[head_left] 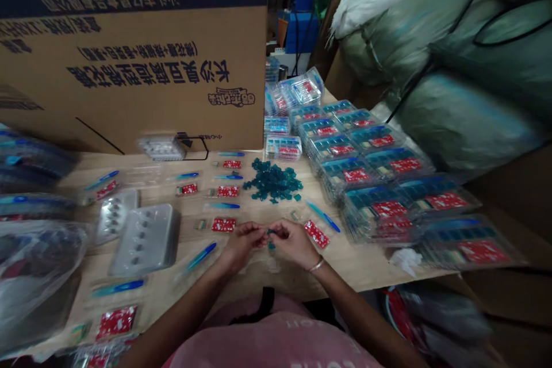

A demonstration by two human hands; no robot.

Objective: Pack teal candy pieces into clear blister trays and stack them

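Note:
My left hand (244,246) and my right hand (296,246) meet over the near part of the table, fingertips almost touching. The right thumb and fingers pinch a small teal piece (271,232); another teal piece (271,244) shows just below. My left fingers are pressed together, and what is in them is hidden. Beyond the hands lies a heap of teal pieces (274,179). Close by are clear packs, each with a blue pen and a red patterned packet, such as the pen (324,216) and red packet (316,234) beside my right hand.
A tall cardboard box (172,103) stands at the back left. Stacks of filled clear trays (379,207) cover the right side. Grey-white moulded trays (144,240) and plastic-wrapped stacks (34,276) are at left. Large sacks (452,69) are piled at far right. Crumpled tissue (406,260) lies near the edge.

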